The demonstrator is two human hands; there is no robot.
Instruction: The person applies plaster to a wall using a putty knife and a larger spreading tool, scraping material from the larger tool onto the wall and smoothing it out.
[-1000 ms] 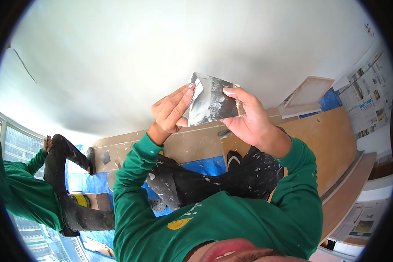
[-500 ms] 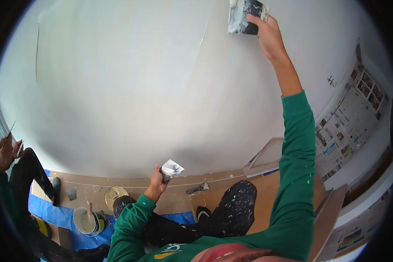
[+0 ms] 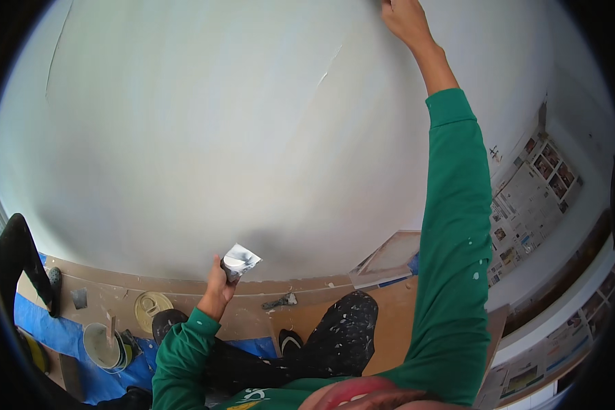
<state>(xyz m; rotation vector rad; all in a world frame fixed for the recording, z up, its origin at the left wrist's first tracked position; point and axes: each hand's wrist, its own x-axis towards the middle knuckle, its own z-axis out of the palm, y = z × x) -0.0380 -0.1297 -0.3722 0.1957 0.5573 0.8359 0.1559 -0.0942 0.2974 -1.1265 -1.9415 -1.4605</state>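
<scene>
My left hand [image 3: 216,288] is closed around a small putty knife [image 3: 242,260], low in front of the wall. White filler lies on its square blade. My right hand [image 3: 407,23] reaches high up at the top edge of the view, its fingers partly cut off. The wide putty knife it held a moment earlier is almost wholly out of the picture. Before me the pale wall [image 3: 205,137] shows a thin slanting line near the raised arm and another at the far left.
A bucket [image 3: 102,346] with a stick stands on blue sheeting [image 3: 55,331] beside a round gold lid [image 3: 152,309]. Another putty knife [image 3: 280,301] lies on the floor board. A co-worker's leg [image 3: 20,256] is at the left. Newspaper [image 3: 526,212] covers the right side wall.
My right hand has risen up the wall, taking the wide putty knife out of view. The whole view has shifted; my left hand still holds the small putty knife.
</scene>
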